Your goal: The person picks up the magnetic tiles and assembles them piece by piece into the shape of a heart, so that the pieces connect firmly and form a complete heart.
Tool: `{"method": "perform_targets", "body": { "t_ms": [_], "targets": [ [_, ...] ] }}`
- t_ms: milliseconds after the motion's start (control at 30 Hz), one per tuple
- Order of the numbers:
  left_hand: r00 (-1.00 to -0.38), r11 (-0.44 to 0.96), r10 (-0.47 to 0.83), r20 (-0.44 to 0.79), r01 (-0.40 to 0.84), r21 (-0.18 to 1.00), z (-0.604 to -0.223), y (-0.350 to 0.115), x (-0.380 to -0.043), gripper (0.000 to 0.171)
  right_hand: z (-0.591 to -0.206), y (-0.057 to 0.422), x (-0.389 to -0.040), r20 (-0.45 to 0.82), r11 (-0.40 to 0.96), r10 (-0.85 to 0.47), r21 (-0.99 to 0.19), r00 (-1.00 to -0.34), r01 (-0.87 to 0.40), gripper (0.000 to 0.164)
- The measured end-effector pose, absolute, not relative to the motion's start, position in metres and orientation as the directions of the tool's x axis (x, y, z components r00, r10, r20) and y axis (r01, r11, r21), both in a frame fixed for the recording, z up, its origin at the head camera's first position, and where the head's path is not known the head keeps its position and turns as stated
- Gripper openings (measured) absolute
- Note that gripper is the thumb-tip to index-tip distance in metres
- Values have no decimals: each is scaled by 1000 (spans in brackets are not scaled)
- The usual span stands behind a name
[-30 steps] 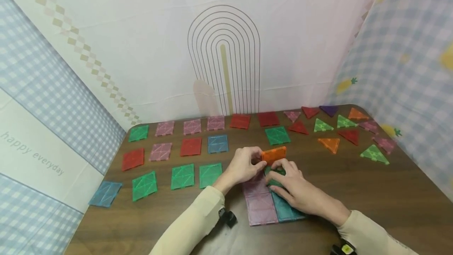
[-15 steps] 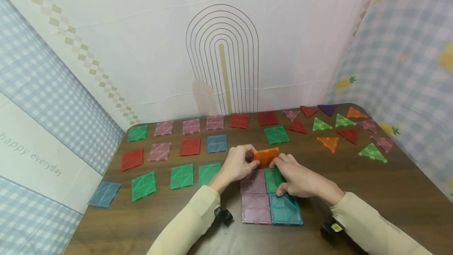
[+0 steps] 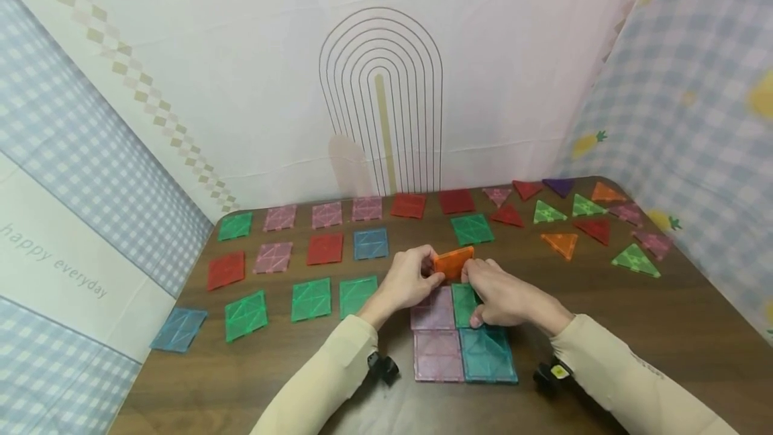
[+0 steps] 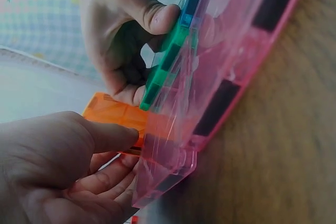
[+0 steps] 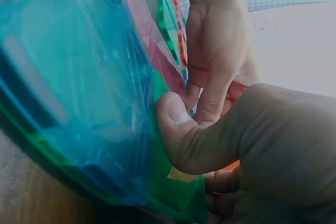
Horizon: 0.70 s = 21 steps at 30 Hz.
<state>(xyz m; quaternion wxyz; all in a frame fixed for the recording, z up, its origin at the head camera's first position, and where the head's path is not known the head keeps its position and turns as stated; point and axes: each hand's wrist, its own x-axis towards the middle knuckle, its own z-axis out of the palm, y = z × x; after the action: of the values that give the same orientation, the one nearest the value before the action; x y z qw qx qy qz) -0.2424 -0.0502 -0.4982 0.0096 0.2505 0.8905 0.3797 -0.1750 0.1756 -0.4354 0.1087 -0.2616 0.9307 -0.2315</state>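
My left hand [image 3: 406, 282] pinches an orange square magnetic tile [image 3: 454, 264], which stands tilted at the far side of a flat two-by-two block. That block has a far pink tile [image 3: 430, 309], a near pink tile [image 3: 439, 356], a teal tile [image 3: 488, 358] and a green tile [image 3: 462, 305]. My right hand [image 3: 507, 294] grips the green tile, its thumb on the near side and curled fingers at the far edge, beside the orange tile's right end. In the left wrist view the orange tile [image 4: 113, 115] meets the block's far side. The right fingertips are partly hidden.
Loose square tiles in green, pink, red and blue lie in rows to the left and back, such as a red square [image 3: 325, 249]. Several triangles, including an orange triangle [image 3: 560, 245], lie at the back right. A patterned cloth [image 3: 495, 86] hangs behind the table.
The orange tile and left hand have shifted slightly left. My right hand has gone from spread fingers over the green and teal tiles to gripping the green tile, uncovering the teal one.
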Motion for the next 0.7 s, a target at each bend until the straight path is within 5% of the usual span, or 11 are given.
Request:
{"method": "perform_targets", "body": {
  "t_ms": [367, 567, 700],
  "targets": [
    [-870, 541, 447, 210, 450, 711, -497, -51, -241, 15, -457, 202, -190, -16, 636, -536, -666, -844, -391, 59],
    [-862, 528, 454, 224, 463, 712, -481, -51, -230, 12, -478, 226, -182, 52, 542, -489, -764, -871, -349, 82],
    [-868, 542, 457, 195, 445, 713, -470, -48, -224, 9, -482, 241, -172, 124, 514, -468, -768, -875, -383, 75]
  ]
}}
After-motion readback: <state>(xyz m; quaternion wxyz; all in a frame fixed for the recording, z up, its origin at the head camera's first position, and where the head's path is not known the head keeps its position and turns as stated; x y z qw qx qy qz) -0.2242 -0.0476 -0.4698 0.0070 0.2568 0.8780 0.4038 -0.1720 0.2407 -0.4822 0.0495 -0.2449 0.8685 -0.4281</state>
